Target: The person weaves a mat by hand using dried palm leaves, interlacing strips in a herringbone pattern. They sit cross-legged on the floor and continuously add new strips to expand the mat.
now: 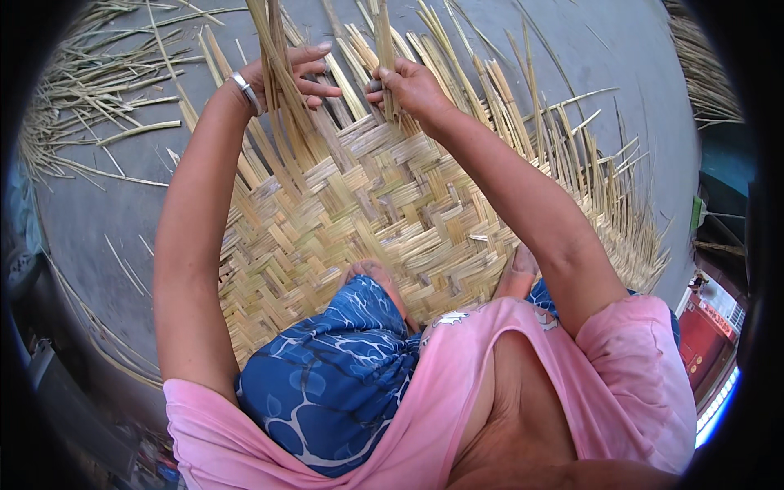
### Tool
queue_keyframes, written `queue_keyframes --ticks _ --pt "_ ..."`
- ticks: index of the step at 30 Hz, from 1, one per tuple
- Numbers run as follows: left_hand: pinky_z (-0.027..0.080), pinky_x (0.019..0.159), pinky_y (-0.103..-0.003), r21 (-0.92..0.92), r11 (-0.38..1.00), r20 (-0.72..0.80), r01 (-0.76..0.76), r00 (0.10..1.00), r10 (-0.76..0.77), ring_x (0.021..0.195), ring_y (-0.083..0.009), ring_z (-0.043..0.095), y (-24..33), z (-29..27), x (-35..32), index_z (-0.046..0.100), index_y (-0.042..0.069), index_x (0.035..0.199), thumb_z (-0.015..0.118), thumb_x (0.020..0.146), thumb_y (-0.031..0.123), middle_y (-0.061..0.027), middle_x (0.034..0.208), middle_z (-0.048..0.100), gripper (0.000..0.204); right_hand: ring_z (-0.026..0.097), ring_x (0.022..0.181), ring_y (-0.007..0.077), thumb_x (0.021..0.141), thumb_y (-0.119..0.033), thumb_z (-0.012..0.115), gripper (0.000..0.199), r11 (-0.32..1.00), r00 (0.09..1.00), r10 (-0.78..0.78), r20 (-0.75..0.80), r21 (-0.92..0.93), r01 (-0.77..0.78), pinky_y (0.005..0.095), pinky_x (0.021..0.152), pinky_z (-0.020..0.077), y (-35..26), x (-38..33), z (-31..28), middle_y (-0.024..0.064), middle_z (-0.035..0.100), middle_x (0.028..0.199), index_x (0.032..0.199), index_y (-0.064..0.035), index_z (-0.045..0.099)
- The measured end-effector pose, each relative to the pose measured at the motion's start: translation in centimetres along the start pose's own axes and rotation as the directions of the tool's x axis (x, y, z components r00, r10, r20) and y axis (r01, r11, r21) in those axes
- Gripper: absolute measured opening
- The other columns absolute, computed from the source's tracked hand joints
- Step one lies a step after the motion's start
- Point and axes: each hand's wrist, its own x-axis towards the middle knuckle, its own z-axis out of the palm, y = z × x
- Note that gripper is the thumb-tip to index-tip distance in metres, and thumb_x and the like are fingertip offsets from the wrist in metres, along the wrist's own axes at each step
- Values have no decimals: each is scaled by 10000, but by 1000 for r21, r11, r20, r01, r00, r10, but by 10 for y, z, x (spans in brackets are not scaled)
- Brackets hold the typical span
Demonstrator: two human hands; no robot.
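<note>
A partly woven mat of flattened straw-coloured reed strips lies on the ground, and my bare feet rest on it. At its far edge, my left hand, with a silver bangle at the wrist, has its fingers spread. A bundle of raised reed strips crosses in front of that palm and touches it. To the right, my right hand is closed around an upright reed strip, with thumb and fingers pinching it. The lower end of this strip meets the weave.
Loose thin reeds lie heaped at the far left on the grey floor. Unwoven strip ends fan out along the mat's far and right edges. Another bundle of stalks is at the far right, above a red object.
</note>
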Motion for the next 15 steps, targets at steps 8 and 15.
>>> queue_keyframes --ticks 8,15 --pt "560 511 -209 58 983 -305 174 941 -149 802 -215 659 12 9 30 432 -26 1181 705 737 428 -166 1074 528 691 628 716 146 928 -181 466 227 1000 999 14 48 -12 -13 273 640 510 -6 -9 -7 86 614 861 1031 5 547" --pt "543 708 -271 25 994 -143 -103 984 106 800 -148 623 -12 9 45 540 52 877 717 763 225 -61 872 609 273 639 793 150 942 -208 455 235 999 995 33 95 -34 -30 296 703 524 -16 -21 -13 92 623 913 1030 -4 528"
